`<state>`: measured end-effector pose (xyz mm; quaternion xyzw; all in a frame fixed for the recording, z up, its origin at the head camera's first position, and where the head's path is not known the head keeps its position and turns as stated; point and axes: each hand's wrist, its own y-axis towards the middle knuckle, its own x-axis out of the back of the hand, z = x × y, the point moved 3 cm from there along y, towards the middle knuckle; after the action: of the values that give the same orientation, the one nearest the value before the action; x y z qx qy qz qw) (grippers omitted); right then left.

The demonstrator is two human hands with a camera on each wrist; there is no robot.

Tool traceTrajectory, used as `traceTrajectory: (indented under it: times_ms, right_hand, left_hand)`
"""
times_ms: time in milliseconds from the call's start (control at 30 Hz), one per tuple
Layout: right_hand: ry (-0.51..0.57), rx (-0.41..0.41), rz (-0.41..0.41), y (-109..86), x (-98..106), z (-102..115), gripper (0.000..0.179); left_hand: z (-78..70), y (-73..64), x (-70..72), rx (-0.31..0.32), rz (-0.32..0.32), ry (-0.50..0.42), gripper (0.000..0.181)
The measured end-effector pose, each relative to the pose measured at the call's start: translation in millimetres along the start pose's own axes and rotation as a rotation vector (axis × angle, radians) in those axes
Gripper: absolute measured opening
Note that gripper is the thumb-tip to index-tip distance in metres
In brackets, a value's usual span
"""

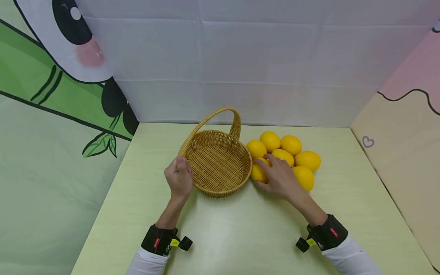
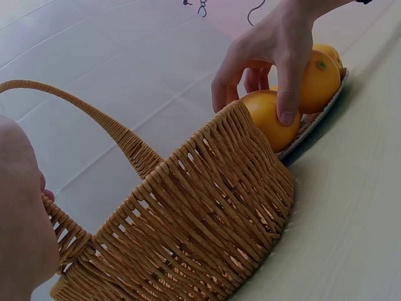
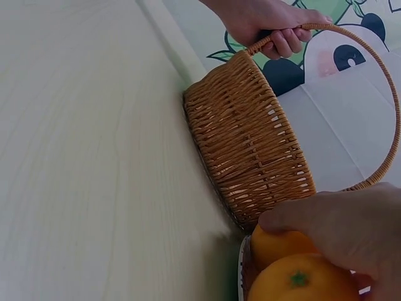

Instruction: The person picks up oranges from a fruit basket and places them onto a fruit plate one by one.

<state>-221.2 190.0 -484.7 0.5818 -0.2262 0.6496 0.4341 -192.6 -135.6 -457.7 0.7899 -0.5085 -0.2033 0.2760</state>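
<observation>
My left hand [image 1: 179, 177] grips the lower left end of the handle [image 1: 196, 131] of a woven wicker basket [image 1: 220, 168]. The basket stands on the table, and no fruit shows inside it. Just right of its rim, my right hand [image 1: 281, 176] has thumb and fingers around an orange [image 1: 259, 174] at the left end of a group of oranges [image 1: 307, 160]. In the left wrist view the held orange [image 2: 266, 119] is close against the basket wall. A plate [image 2: 319, 122] shows beneath the oranges; the hand hides some of them.
The pale table [image 1: 220, 233] carries the basket and fruit. Behind it hangs a creased white cloth [image 1: 258, 57]. A green printed panel [image 1: 51, 172] borders the left, and a cream and pink one [image 1: 395, 152] the right.
</observation>
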Motion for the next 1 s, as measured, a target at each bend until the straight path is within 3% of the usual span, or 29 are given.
traceTrajectory:
  times_ms: [567, 800, 1000]
  right_hand:
    - [0.003, -0.029, 0.042, -1.3, -1.7, -0.2, 0.078]
    - [0.102, -0.065, 0.05, -4.1, 15.8, -5.4, 0.082]
    - [0.126, -0.013, 0.009, -6.5, 26.0, -12.6, 0.084]
  left_hand:
    - [-0.7, 0.0, 0.7, 0.014, -0.005, 0.008, 0.079]
    - [-1.2, -0.1, 0.7, 0.022, -0.006, 0.015, 0.076]
    - [-2.0, 0.3, 0.2, 0.019, -0.017, 0.006, 0.077]
